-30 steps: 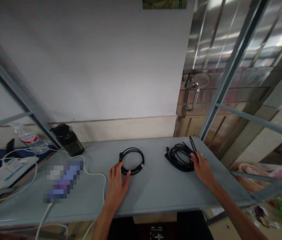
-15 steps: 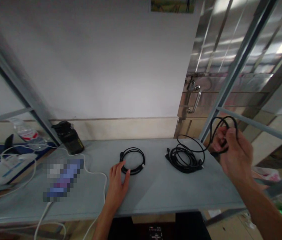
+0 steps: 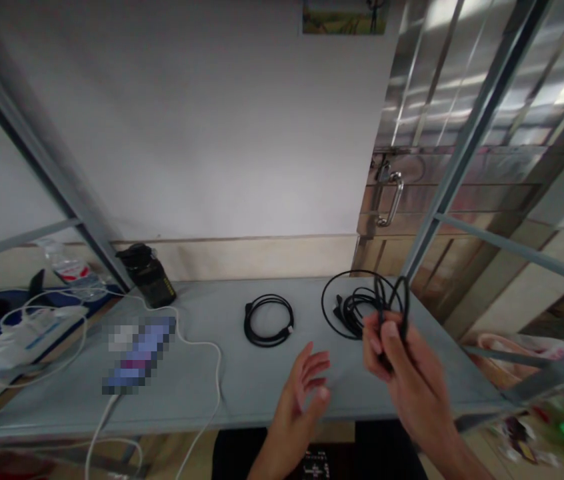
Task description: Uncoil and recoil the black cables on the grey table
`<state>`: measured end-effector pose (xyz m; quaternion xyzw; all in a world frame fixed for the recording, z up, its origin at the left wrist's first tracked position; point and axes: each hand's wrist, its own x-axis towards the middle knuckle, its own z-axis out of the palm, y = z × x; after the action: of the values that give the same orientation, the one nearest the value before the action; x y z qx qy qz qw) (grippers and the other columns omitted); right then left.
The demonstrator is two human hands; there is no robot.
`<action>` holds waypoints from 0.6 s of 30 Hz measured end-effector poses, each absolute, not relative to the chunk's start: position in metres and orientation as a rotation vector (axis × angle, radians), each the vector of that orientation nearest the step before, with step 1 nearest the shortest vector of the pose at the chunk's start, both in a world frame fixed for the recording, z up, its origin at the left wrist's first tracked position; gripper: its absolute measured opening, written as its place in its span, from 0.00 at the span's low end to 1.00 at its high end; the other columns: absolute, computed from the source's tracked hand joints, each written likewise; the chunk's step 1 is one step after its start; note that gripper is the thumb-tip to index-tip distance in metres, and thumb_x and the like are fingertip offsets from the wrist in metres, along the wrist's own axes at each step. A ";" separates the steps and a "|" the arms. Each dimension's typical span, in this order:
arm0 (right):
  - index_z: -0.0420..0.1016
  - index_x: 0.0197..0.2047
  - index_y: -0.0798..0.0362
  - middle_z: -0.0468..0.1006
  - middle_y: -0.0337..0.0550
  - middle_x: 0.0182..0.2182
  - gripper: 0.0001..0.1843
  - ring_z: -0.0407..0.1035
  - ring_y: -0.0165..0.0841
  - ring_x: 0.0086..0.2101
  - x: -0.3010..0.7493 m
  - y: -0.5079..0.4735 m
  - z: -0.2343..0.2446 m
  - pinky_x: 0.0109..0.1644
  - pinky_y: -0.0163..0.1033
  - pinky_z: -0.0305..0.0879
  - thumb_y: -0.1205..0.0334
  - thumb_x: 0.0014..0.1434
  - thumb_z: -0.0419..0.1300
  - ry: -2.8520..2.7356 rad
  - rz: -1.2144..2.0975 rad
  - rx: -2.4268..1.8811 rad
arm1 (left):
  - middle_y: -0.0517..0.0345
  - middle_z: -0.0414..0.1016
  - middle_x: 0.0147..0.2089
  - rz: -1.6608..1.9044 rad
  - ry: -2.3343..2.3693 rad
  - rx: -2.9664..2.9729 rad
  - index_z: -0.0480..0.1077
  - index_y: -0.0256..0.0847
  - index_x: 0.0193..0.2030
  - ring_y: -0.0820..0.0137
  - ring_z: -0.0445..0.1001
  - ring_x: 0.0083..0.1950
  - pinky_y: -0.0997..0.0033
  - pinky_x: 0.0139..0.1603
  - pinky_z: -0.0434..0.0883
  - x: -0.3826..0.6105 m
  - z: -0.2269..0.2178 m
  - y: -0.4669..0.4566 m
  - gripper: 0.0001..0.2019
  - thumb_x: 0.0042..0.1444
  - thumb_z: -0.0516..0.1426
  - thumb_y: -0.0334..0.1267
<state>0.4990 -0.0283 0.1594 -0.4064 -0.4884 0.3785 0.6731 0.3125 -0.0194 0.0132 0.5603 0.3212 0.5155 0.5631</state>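
A plain, dormitory-like room: a grey desk (image 3: pixel 272 393) stands within a metal frame (image 3: pixel 467 143) against a bare white wall (image 3: pixel 212 133), beside a stainless-steel door (image 3: pixel 415 107), with white charging cables (image 3: pixel 207 345) and a water bottle (image 3: pixel 69 270).

A grey tabletop (image 3: pixel 247 390) spans the lower half of the frame, from the lower left to right of centre. At its middle a neatly coiled black cable (image 3: pixel 268 321) lies flat. Right of it, toward the far right corner, rests a looser black cable bundle (image 3: pixel 349 312), with one wide loop spread around it. At the far left edge a black container (image 3: pixel 148 275) sits at a tilt. A white cord (image 3: pixel 219 372) winds across the left part, past a pixelated object (image 3: pixel 138 353), and drops over the near edge.
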 end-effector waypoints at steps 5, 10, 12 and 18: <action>0.82 0.56 0.45 0.85 0.45 0.43 0.21 0.80 0.40 0.44 0.494 -0.039 0.122 0.55 0.47 0.82 0.39 0.80 0.58 -1.612 0.995 -1.088 | 0.40 0.84 0.68 1.242 0.692 1.076 0.76 0.48 0.74 0.47 0.83 0.68 0.43 0.70 0.80 0.318 0.040 -0.016 0.31 0.73 0.63 0.62; 0.75 0.72 0.48 0.82 0.55 0.67 0.27 0.75 0.48 0.68 0.500 -0.045 0.105 0.77 0.58 0.69 0.45 0.83 0.51 -1.926 1.047 -1.209 | 0.46 0.89 0.54 1.284 0.846 0.992 0.86 0.43 0.59 0.57 0.85 0.52 0.61 0.56 0.83 0.320 0.064 -0.022 0.27 0.66 0.69 0.63; 0.76 0.71 0.50 0.84 0.56 0.64 0.27 0.78 0.48 0.64 0.501 -0.048 0.102 0.74 0.55 0.72 0.47 0.83 0.49 -1.977 1.069 -1.263 | 0.49 0.88 0.48 1.261 0.856 1.037 0.86 0.42 0.55 0.62 0.83 0.46 0.66 0.49 0.81 0.321 0.070 -0.025 0.23 0.66 0.70 0.59; 0.77 0.72 0.49 0.88 0.55 0.58 0.27 0.83 0.50 0.56 0.502 -0.053 0.086 0.65 0.52 0.76 0.45 0.82 0.52 -2.044 0.912 -1.337 | 0.52 0.85 0.42 1.256 0.861 1.206 0.86 0.43 0.47 0.61 0.82 0.45 0.64 0.51 0.79 0.316 0.067 -0.025 0.19 0.69 0.68 0.58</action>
<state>0.5023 -0.0525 0.0856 -0.4947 -0.7562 0.3373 0.2641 0.3158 -0.0252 0.0675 0.5126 0.3658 0.5338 0.5643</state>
